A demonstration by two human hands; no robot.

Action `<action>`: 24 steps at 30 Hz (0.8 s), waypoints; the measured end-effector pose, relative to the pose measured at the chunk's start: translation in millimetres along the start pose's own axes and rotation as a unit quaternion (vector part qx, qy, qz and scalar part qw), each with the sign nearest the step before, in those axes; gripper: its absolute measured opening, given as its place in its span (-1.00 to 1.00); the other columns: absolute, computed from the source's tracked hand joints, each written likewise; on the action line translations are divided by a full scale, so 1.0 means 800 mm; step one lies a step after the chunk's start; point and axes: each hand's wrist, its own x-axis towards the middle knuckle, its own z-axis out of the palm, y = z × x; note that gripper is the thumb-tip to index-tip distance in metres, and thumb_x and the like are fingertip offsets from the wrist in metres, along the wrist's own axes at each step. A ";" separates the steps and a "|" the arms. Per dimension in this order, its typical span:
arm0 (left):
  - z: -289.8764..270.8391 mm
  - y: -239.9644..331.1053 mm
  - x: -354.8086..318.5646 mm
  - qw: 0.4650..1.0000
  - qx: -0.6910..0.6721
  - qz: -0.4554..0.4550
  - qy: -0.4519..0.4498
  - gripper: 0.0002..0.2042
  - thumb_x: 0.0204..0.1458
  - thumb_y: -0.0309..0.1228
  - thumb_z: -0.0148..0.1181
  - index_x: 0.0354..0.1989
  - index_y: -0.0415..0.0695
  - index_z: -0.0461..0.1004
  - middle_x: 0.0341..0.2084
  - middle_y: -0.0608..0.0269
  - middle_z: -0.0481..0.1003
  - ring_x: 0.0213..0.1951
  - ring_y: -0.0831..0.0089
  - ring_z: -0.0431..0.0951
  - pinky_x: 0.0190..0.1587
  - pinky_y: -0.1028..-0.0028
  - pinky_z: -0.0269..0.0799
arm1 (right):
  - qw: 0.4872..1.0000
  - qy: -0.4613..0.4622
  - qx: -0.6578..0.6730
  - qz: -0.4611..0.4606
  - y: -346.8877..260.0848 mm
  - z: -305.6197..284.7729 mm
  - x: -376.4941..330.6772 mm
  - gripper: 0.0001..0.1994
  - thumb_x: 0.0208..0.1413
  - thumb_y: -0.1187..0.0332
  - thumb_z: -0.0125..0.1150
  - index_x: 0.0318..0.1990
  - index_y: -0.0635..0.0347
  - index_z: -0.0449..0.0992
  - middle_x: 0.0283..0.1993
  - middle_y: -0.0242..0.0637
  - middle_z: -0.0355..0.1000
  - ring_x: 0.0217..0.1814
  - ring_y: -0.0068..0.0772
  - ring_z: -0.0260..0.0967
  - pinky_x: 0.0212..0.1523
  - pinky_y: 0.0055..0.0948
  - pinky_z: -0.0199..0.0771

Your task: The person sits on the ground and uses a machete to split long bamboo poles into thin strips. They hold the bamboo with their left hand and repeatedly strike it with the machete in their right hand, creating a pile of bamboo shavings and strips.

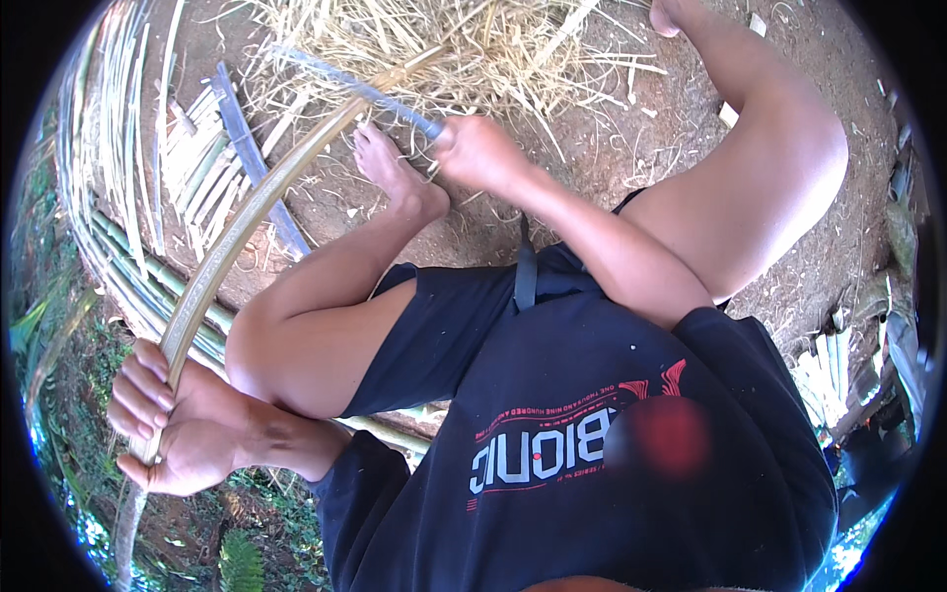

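Observation:
My left hand [197,429], at the lower left, is wrapped round a long, curved bamboo strip [237,237]. The strip rises past my bent knee to the shavings at the top, and its lower end runs on below my fist. In my closed right hand [483,155] is the handle of a knife [400,109] with a long, narrow, bluish blade. The blade points to the upper left and crosses the strip near its far part, over the ground beyond my bare foot [395,178]. Whether the edge bites into the bamboo I cannot tell.
A heap of pale shavings [493,59] covers the ground at the top. Many split strips [109,128] lie at the left, near short pieces [207,168] and a dark flat slat [252,153]. Green poles [148,271] pass beside my knee; plants [242,557] grow at lower left.

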 end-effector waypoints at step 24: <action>0.005 0.007 0.000 1.000 0.011 -0.019 0.009 -0.67 0.02 -0.12 -0.12 -0.65 -0.09 0.21 -0.68 0.28 0.13 -0.53 0.39 0.09 -0.24 0.34 0.08 | 0.983 0.064 -0.064 -0.159 0.023 0.019 -0.029 -0.83 0.12 0.39 0.00 -0.26 0.26 0.50 -0.57 -0.05 0.48 -0.63 -0.19 0.44 -0.55 -0.18 0.45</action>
